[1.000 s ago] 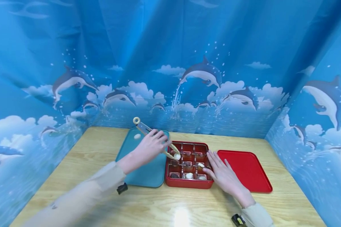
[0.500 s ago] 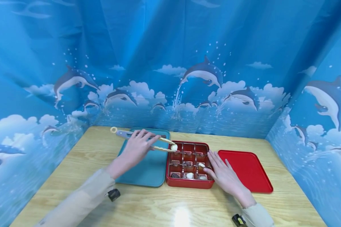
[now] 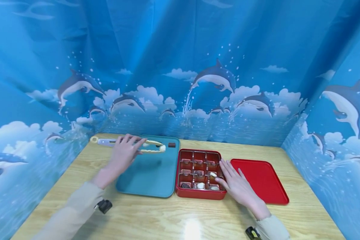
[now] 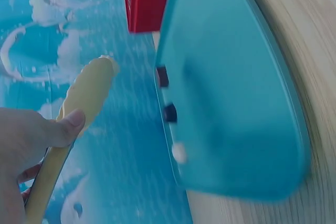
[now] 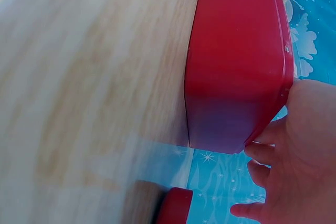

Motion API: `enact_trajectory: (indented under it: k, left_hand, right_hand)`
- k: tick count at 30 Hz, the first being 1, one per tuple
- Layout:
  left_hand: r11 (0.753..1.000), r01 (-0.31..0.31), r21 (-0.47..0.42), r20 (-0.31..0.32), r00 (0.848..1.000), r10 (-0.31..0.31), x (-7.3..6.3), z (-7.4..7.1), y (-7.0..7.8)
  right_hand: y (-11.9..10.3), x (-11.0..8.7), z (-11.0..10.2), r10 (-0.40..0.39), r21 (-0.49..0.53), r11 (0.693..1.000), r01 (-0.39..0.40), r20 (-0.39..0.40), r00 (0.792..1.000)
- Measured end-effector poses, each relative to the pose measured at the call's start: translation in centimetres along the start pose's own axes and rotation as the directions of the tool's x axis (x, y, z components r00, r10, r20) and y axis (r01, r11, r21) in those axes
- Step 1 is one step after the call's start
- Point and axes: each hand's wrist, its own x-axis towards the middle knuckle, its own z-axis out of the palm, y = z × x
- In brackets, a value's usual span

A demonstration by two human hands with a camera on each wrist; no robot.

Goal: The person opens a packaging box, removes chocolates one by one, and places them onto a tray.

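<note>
My left hand (image 3: 124, 153) holds tongs (image 4: 86, 90) with cream scalloped tips above the blue-green tray (image 3: 147, 176). A small white chocolate (image 3: 163, 148) sits at the tongs' tips. On the tray's far part lie a square dark-brown chocolate (image 3: 172, 145), a darker piece (image 4: 169, 113) and a white one (image 4: 179, 152). Beside the tray stands a red box (image 3: 200, 194) divided into compartments. Its front row bears a dark chocolate (image 3: 184, 185) and white ones (image 3: 200, 185); another white piece (image 3: 213, 174) lies behind. My right hand (image 3: 235, 185) rests with extended fingers along the box's right edge.
A red lid (image 3: 259, 180) lies flat to the right of the box, behind my right hand. The wooden table (image 3: 156, 220) ends at a blue dolphin-print curtain (image 3: 180, 83) at the back and on both sides.
My left hand has drawn the tongs leftward from over the box to above the tray, the white chocolate still at their tips. My right hand has kept its place.
</note>
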Motion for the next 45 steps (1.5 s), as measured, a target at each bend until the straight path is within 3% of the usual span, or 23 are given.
enact_trajectory:
  k: [8, 15, 19, 24, 35, 40, 45]
  left_hand:
    - [0.994, 0.029, 0.108, 0.025, 0.999, -0.032, -1.6, -0.1, -3.4]
    - [0.978, -0.022, 0.208, 0.079, 0.997, 0.006, -2.1, 0.5, -4.9]
    - [0.963, -0.069, 0.259, 0.100, 0.994, 0.044, -1.8, 1.0, -4.9]
    - [0.952, -0.099, 0.289, 0.077, 0.994, 0.080, -1.3, 1.7, -4.8]
    - [0.948, -0.071, 0.311, 0.151, 0.988, 0.024, -1.0, 2.4, -4.4]
    - [0.967, -0.035, 0.254, 0.156, 0.988, -0.005, -0.8, 2.1, -3.8]
    - [0.984, -0.048, 0.172, 0.128, 0.991, 0.026, -0.3, 1.8, -2.6]
  right_hand:
    - [0.1, -0.1, -0.1, 0.004, 0.007, 1.000, -0.004, 0.018, 1.000]
    - [0.3, -0.2, 0.0, 0.005, 0.005, 1.000, -0.005, 0.018, 1.000]
    - [0.3, -0.2, 0.2, 0.006, 0.005, 1.000, -0.006, 0.020, 1.000]
    - [0.0, -0.1, 0.3, -0.005, -0.001, 1.000, 0.005, 0.001, 1.000]
    - [-0.4, 0.0, 0.3, -0.023, -0.004, 1.000, 0.023, -0.019, 1.000]
    - [-0.2, -0.1, 0.3, -0.019, -0.011, 1.000, 0.019, -0.021, 1.000]
    - [-0.1, -0.2, 0.1, -0.011, -0.011, 1.000, 0.011, -0.020, 1.000]
